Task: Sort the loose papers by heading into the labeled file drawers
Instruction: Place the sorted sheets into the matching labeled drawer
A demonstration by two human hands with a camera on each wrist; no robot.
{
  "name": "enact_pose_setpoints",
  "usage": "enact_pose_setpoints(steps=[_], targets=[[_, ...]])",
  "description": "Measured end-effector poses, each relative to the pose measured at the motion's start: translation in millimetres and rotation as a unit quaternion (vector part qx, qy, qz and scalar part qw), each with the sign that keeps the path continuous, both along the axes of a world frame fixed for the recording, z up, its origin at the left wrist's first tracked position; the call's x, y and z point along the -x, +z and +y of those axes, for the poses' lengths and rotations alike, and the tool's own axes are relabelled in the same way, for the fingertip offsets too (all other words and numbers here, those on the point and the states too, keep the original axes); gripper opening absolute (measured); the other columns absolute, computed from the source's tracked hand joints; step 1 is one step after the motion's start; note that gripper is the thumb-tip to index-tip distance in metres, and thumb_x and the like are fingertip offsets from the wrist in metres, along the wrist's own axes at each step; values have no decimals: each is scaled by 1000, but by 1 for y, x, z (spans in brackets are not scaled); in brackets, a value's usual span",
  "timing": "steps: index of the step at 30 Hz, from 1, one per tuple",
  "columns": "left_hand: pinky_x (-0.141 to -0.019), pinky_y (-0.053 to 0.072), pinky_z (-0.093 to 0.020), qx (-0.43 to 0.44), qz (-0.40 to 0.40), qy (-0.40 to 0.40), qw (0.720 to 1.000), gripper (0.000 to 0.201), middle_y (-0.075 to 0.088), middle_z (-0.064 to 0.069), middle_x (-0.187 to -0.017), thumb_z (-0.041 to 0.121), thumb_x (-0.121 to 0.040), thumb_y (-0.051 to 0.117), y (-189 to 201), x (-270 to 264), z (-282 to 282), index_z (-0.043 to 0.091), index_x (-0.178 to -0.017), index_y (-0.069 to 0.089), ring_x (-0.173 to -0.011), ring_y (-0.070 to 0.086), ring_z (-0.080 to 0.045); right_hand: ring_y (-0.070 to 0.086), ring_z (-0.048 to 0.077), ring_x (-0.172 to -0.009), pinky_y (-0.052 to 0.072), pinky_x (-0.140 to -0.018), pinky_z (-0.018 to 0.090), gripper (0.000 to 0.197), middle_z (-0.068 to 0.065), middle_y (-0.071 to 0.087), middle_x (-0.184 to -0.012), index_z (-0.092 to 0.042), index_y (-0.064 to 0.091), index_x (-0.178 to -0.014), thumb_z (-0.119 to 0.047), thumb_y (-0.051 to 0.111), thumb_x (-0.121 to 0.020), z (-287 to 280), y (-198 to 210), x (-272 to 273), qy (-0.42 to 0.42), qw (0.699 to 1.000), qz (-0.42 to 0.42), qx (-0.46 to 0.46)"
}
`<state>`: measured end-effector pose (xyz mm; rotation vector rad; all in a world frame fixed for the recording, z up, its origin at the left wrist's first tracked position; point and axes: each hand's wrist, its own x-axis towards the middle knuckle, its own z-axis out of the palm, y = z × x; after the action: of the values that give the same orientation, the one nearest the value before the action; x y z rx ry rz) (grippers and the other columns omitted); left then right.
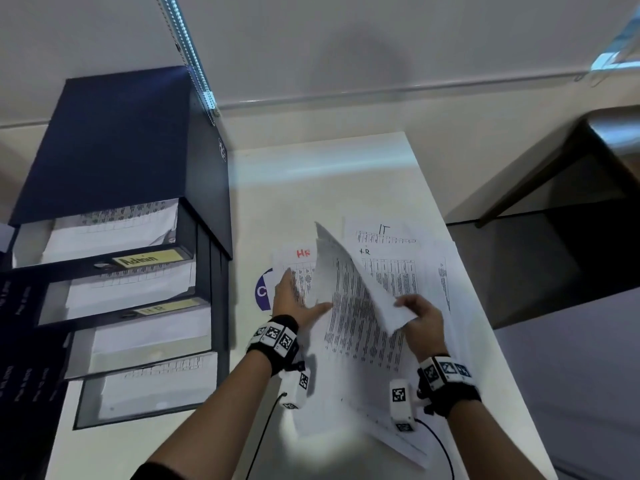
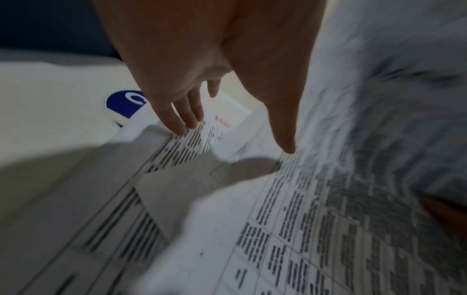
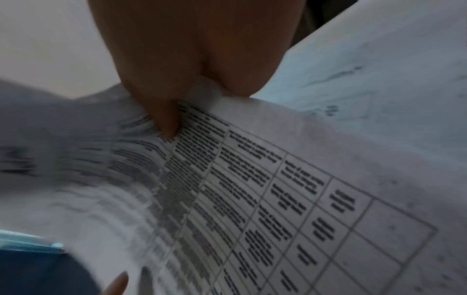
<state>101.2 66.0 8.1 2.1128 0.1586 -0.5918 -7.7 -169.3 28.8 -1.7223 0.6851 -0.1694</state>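
Observation:
Loose printed sheets lie spread on the white table (image 1: pixel 311 174). One is headed HR in red (image 1: pixel 302 253), one IT (image 1: pixel 383 229), and one HR in black (image 1: pixel 364 251). My right hand (image 1: pixel 403 304) pinches the near corner of a table-printed sheet (image 1: pixel 349 282), which stands lifted and curled; its heading is hidden. The right wrist view shows the thumb (image 3: pixel 166 121) pressed on this sheet (image 3: pixel 265 189). My left hand (image 1: pixel 304 292) lies flat with straight fingers (image 2: pixel 182 125) on the red-HR sheet (image 2: pixel 222 121), and its thumb touches the lifted sheet. The dark file drawer cabinet (image 1: pixel 114 143) stands at left.
Several drawers stand pulled out with papers inside, one labelled Admin (image 1: pixel 145 259) and one below labelled HR (image 1: pixel 162 308). A blue round sticker (image 1: pixel 263 291) shows beside the papers. The table's right edge (image 1: pixel 460 271) drops to a dark floor, and a wall runs behind.

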Motion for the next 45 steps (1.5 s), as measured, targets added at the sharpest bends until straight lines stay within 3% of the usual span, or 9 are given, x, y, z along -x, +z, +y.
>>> enact_pose_setpoints(steps=[3, 9, 16, 22, 27, 32, 35, 39, 45], targets=[[-113, 37, -45, 98, 8, -7, 995, 126, 44, -1, -149, 56, -50, 91, 32, -12, 8, 31, -152, 22, -136, 44, -20, 67, 12, -76, 55, -64, 29, 34, 5, 71, -85, -16, 71, -87, 17, 67, -78, 0, 33, -12, 41, 997, -69, 8], [-78, 60, -34, 210, -59, -38, 975, 38, 76, -3, -96, 26, -73, 85, 119, -23, 13, 13, -104, 70, -91, 73, -22, 72, 16, -88, 59, -76, 33, 13, 5, 75, -94, -10, 71, -101, -17, 70, -89, 20, 105, -31, 16, 985, -171, -8], [-74, 54, -14, 133, -85, -117, 981, 42, 72, 11, -101, 26, -71, 86, 116, -6, 46, 22, -108, 67, -89, 68, 1, 71, 20, -100, 58, -86, 42, 39, 4, 75, -106, -9, 67, -114, -22, 79, -80, 43, 83, -5, 11, 992, -117, -50], [-91, 55, -36, 72, -79, -113, 988, 31, 74, 2, -106, 40, -87, 69, 98, 14, 72, 18, -109, 71, -97, 69, -11, 70, 23, -94, 56, -85, 40, 18, -3, 73, -95, -15, 67, -106, -24, 69, -90, 63, 56, 16, 57, 997, -1, 50], [-52, 31, -24, 101, -142, -44, 984, 46, 37, 9, -53, 45, -91, 62, 142, 27, 107, 23, -56, 41, -46, 33, -6, 68, 18, -99, 56, -90, 41, 29, 0, 72, -106, -11, 62, -121, -22, 63, -95, 101, 107, 1, 103, 991, -48, 67], [-52, 43, -28, 134, -170, 9, 976, 39, 51, -2, -57, 41, -95, 56, 193, 31, 180, 16, -67, 49, -49, 46, -4, 68, 2, -98, 55, -87, 23, 67, -12, 69, -113, -34, 25, -151, -14, 59, -97, 159, 164, -11, 189, 974, -121, 19], [-81, 58, -39, 229, -154, 74, 958, 30, 71, -7, -113, 22, -94, 63, 208, 30, 230, 15, -123, 59, -97, 71, -20, 52, -18, -111, 41, -95, 7, 64, -47, 50, -121, -39, 28, -149, -12, 57, -98, 197, 184, -16, 256, 957, -133, 1], [-65, 58, -25, 272, -105, 151, 944, 35, 75, -5, -98, 3, -94, 59, 226, 30, 293, 4, -127, 51, -79, 74, -15, 54, 15, -129, 41, -111, 44, 39, -8, 60, -135, -28, 60, -133, -16, 60, -96, 248, 196, -28, 314, 940, -81, -103], [-66, 55, -25, 276, -65, 236, 929, 46, 69, -5, -106, 18, -97, 59, 235, 41, 356, 11, -138, 43, -82, 69, -13, 71, 0, -82, 52, -63, 10, 33, 5, 69, -115, -4, 62, -127, 2, 53, -96, 305, 213, -55, 301, 931, -6, -204]])
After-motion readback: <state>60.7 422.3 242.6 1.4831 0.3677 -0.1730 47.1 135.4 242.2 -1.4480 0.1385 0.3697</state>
